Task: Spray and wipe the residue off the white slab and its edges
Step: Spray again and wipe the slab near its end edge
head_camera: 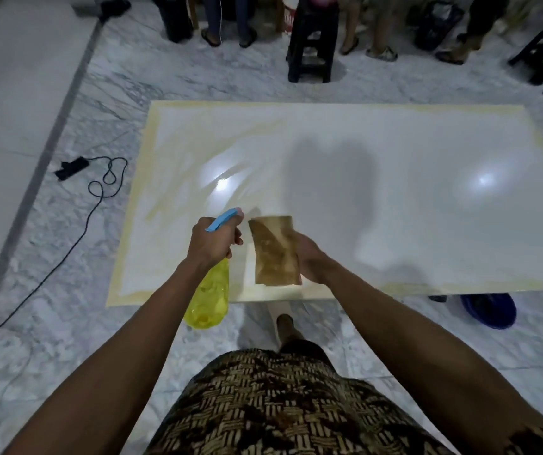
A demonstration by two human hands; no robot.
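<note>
Left hand grips the spray bottle, nozzle toward 11 o'clock residue on the slab; right hand grips the cloth.

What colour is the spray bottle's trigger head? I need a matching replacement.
Light blue, atop the yellow spray bottle; head view shows it.

The spray bottle neck is hidden inside the left hand.

White slab edged in yellowish residue; yellow spray bottle with blue trigger; brown-stained cloth; grey-veined marble floor; blue basin near right.
</note>
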